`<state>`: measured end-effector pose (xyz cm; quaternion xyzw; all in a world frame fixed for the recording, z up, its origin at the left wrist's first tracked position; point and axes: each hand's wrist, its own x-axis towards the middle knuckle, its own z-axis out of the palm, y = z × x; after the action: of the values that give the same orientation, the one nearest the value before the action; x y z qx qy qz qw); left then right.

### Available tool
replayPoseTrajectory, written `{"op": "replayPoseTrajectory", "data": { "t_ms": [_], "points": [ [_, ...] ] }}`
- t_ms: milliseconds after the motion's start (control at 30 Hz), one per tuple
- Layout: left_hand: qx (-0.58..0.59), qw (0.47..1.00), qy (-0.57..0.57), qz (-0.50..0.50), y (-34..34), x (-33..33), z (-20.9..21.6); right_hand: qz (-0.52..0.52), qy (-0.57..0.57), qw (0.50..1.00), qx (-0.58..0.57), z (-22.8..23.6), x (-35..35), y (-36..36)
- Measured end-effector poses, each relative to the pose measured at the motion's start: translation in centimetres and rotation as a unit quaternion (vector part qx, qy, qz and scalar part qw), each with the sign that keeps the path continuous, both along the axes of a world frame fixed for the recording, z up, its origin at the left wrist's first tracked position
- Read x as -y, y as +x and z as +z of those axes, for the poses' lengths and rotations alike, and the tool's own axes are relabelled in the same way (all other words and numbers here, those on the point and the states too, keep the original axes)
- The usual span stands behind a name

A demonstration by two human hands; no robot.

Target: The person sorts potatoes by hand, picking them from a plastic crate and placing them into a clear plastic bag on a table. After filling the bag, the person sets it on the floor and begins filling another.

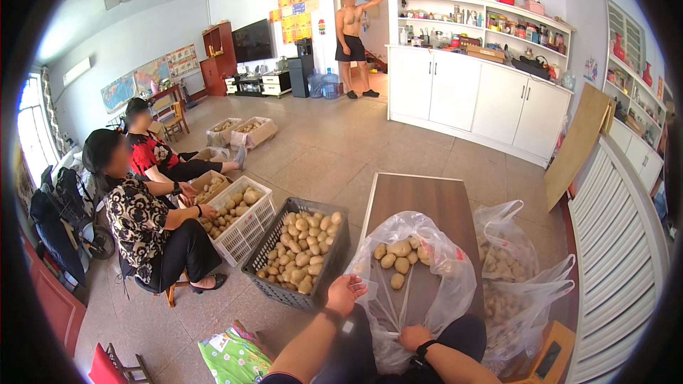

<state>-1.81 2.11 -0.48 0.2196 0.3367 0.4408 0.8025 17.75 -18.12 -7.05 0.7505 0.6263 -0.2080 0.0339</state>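
Well, my right hand is closed round a gathered fold of the clear bag at the table's near end, probably to stop the thin plastic sliding. My left hand is beside the bag, just off the table's left edge, fingers half curled; I cannot tell whether they pinch the film or merely hover by it. A small heap of potatoes appears to lie inside the bag, over the table, which likely bears their weight so that my hands need only manage the plastic.

Left of the table stands a dark crate heaped with more potatoes, close enough, I judge, for an easy reach. Beyond it, farther left of the table, a co-worker sits low with hands at a white crate, a handy height for that seat. Right of the table are two filled bags, set close together, perhaps for mutual support.
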Motion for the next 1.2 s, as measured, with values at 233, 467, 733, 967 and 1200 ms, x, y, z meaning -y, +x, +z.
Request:
{"op": "replayPoseTrajectory", "data": {
  "t_ms": [233,467,733,967,1200],
  "points": [
    [-0.002,1.000,0.008,-0.008,-0.1,0.0,-0.1,0.000,-0.012,1.000,0.000,-0.4,-0.1,0.1],
    [-0.007,1.000,0.013,-0.014,0.0,0.1,0.0,-0.002,-0.018,1.000,-0.003,0.3,0.0,0.1],
    [-0.015,1.000,0.012,-0.013,0.0,0.2,0.1,-0.008,-0.023,1.000,-0.001,0.9,0.1,-0.2],
    [-0.009,1.000,0.025,-0.016,-0.3,0.3,0.1,-0.014,-0.021,1.000,-0.014,1.3,0.3,-0.2],
    [-0.009,0.999,0.042,-0.018,-0.6,0.5,0.8,-0.006,-0.035,0.999,-0.016,-0.4,0.0,0.5]
  ]
}}
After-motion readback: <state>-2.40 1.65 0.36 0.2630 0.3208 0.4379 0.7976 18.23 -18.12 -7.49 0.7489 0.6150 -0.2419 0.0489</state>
